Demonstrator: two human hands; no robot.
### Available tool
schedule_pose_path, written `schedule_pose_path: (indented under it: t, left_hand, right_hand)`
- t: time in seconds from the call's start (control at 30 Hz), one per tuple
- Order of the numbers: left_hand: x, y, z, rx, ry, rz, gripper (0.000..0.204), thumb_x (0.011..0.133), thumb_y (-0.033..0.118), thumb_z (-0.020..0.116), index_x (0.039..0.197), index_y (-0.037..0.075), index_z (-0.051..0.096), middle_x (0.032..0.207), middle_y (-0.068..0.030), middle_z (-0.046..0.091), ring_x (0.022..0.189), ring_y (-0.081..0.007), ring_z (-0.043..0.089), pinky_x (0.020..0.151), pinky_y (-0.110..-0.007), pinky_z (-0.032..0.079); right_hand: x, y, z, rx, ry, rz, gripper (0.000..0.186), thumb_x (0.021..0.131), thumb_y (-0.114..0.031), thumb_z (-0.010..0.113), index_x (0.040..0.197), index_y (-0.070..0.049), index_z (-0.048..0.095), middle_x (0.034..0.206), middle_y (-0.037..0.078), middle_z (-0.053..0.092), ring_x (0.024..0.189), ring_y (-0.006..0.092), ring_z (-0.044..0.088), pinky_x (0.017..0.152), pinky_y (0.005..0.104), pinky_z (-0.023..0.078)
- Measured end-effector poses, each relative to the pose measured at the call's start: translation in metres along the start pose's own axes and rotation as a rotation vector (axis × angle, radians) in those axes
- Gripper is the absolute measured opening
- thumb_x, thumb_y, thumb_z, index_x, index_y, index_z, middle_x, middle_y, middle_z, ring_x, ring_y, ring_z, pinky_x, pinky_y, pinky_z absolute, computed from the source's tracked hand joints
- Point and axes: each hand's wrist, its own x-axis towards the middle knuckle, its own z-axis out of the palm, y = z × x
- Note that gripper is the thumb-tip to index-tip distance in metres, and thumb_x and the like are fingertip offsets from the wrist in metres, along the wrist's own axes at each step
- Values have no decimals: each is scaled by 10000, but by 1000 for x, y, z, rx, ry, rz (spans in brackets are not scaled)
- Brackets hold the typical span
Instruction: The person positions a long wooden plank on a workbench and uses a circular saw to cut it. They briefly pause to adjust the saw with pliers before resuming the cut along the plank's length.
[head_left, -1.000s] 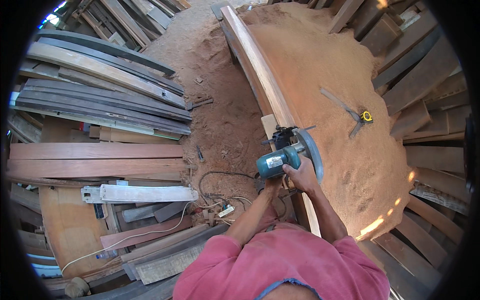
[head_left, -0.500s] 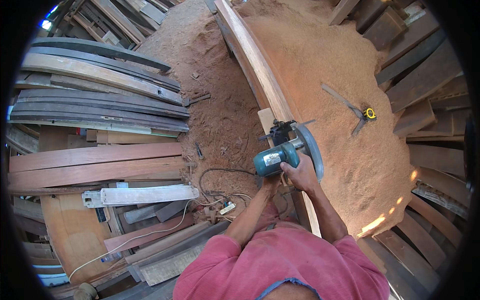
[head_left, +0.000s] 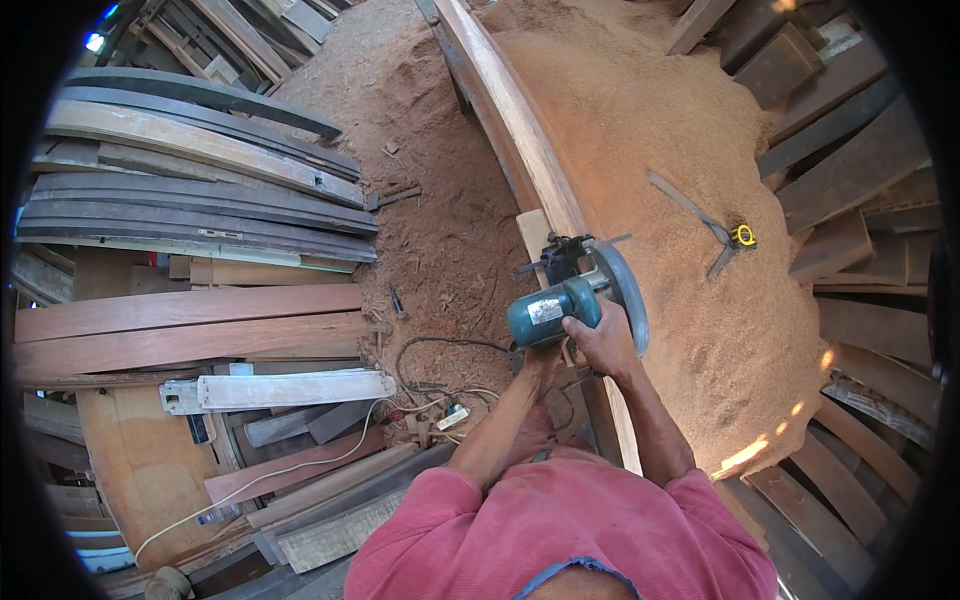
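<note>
Near: red shirt (head_left: 560,520) covers near end of timber (head_left: 520,130). Left hand (head_left: 543,360) under motor of power saw (head_left: 550,312), fingers hidden (gripping or spread, cannot tell). Right hand (head_left: 605,340) curls round saw handle, thumb against motor; it is nearer to timber's line. Power saw sits over timber, motor to left, grey guard (head_left: 628,300) to right; blade out of sight. Beyond grip, timber's long axis runs far and leftward; far end cut off at view's upper edge.
</note>
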Motion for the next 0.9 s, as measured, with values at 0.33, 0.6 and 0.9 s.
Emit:
schedule_pose_path:
  t: [0.33,0.6,0.9]
  left_hand:
    - [17,3,-11,-61,-26,11,445,923,235,775,1310,152,574,1188,10,640,1004,-108,659,765,-277,582]
    - [25,16,-11,-112,-39,-8,418,987,216,703,1370,113,573,1329,-25,620,1211,-163,588,1022,-352,487]
    - [47,9,-22,-128,-23,-28,501,915,238,787,1350,150,554,1239,-23,646,1067,-153,676,819,-324,607]
  right_hand:
    - [17,-6,3,-1,-12,41,311,870,-152,722,1129,17,693,1037,194,747,986,306,718,909,400,533]
    - [31,-10,6,1,-1,29,290,868,-152,727,1099,21,697,1011,189,745,957,298,716,892,400,534]
    - [47,-16,9,8,-7,31,301,877,-153,729,1127,11,700,1020,182,747,960,287,714,894,398,532]
